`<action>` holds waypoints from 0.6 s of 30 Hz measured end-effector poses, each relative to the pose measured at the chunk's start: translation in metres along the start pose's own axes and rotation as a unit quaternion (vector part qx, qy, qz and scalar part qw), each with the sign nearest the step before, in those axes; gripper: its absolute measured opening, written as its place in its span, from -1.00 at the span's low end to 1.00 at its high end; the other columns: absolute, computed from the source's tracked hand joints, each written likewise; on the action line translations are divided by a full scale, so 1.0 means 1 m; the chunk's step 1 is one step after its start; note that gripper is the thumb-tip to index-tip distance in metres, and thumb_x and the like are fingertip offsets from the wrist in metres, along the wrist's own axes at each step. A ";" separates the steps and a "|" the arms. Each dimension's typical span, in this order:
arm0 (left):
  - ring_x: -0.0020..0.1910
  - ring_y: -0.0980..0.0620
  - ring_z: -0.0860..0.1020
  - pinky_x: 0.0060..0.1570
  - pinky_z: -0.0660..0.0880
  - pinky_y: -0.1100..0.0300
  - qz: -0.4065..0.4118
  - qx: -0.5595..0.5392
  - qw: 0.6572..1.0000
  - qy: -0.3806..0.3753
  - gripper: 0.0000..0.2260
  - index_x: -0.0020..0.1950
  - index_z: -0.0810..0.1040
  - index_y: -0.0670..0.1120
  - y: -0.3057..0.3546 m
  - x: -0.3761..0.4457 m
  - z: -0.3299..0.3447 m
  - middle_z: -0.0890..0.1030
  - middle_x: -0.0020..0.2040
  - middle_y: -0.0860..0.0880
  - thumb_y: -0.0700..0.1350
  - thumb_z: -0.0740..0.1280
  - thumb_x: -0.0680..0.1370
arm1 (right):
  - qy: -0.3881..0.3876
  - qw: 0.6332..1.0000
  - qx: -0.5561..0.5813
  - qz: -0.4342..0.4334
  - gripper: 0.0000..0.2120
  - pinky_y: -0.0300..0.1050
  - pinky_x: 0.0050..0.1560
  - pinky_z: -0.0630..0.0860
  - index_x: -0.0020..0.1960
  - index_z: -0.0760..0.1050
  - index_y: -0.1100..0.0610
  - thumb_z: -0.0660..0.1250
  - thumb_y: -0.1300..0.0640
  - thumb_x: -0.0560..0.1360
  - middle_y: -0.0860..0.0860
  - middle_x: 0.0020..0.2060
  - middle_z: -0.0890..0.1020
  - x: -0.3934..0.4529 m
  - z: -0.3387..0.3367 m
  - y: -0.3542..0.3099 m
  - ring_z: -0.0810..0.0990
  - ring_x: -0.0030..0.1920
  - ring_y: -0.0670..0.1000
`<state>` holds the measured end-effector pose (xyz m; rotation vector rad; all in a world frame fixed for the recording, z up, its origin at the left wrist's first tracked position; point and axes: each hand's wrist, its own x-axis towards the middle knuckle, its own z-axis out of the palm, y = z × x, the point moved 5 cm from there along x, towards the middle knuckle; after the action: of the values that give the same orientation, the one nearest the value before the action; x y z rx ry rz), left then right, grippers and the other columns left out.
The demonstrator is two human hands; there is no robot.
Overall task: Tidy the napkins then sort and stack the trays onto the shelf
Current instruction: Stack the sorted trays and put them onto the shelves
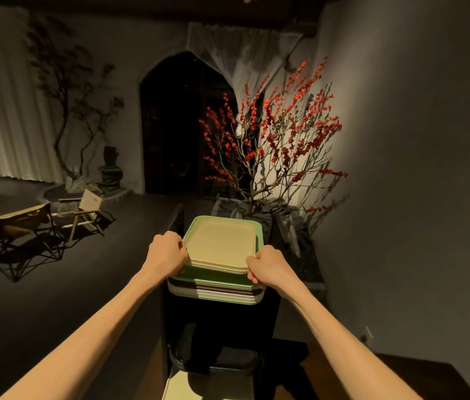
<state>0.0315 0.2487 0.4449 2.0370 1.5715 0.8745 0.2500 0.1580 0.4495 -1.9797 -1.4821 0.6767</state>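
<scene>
Low down and near, a dark tray (pixel 213 359) lies on the bottom level of the shelf (pixel 271 313). Higher up sits a tall pile of trays (pixel 216 293). The person's left hand (pixel 167 252) and right hand (pixel 268 267) each curl round a side of the cream trays (pixel 220 243) on top, which rest on a green tray (pixel 258 229). This looks like the stacking step. Next, the cream trays likely need squaring up with the pile. Far behind stands a red-flowered plant (pixel 280 134).

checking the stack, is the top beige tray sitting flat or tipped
Flat: the beige tray lies level on the green tray, both hands gripping its edges.
</scene>
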 end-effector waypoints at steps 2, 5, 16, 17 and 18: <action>-0.41 -0.03 0.67 -0.33 0.66 0.08 0.003 0.010 1.000 -0.008 -0.87 -0.17 0.63 -0.24 0.000 0.002 0.002 0.67 -0.31 -0.15 -0.27 0.30 0.51 | -0.001 1.000 -0.011 0.002 -0.71 -0.25 -0.32 0.49 -0.09 0.60 0.31 0.16 0.16 0.56 -0.02 -0.46 0.63 0.004 0.002 0.001 0.56 -0.45 -0.11; -0.44 0.01 0.66 -0.29 0.67 0.05 0.005 0.033 0.999 -0.002 -0.90 -0.19 0.63 -0.22 -0.004 0.007 0.007 0.67 -0.34 -0.13 -0.28 0.32 0.47 | -0.001 1.000 -0.031 0.004 -0.71 -0.17 -0.21 0.58 -0.10 0.60 0.31 0.17 0.17 0.55 0.01 -0.42 0.65 0.009 0.007 0.003 0.60 -0.38 -0.07; -0.21 -0.06 0.64 -0.11 0.65 -0.04 0.027 0.089 0.995 -0.027 -0.91 -0.09 0.59 -0.18 -0.012 0.022 0.029 0.64 -0.16 -0.12 -0.21 0.39 0.44 | 0.027 0.987 -0.158 0.010 -0.80 -0.03 -0.15 0.45 0.11 0.46 0.26 0.19 0.19 0.55 0.11 -0.04 0.45 0.017 0.012 -0.003 0.49 -0.04 0.13; -0.20 -0.06 0.64 -0.10 0.65 -0.04 0.031 0.088 0.995 -0.024 -0.90 -0.08 0.61 -0.18 -0.016 0.026 0.031 0.65 -0.15 -0.11 -0.21 0.39 0.44 | 0.034 0.986 -0.165 0.007 -0.77 -0.03 -0.15 0.44 0.14 0.46 0.28 0.18 0.20 0.54 0.13 -0.02 0.47 0.019 0.013 -0.001 0.47 -0.06 0.13; -0.19 -0.06 0.64 -0.09 0.65 -0.03 0.032 0.092 0.995 -0.027 -0.89 -0.07 0.62 -0.18 -0.018 0.026 0.032 0.66 -0.13 -0.11 -0.20 0.38 0.44 | 0.037 0.985 -0.169 0.009 -0.76 -0.03 -0.15 0.43 0.15 0.46 0.30 0.18 0.21 0.54 0.16 0.02 0.49 0.019 0.013 -0.001 0.46 -0.08 0.13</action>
<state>0.0455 0.2804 0.4164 2.2313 1.6177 0.7121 0.2448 0.1782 0.4402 -2.2443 -1.6203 0.3702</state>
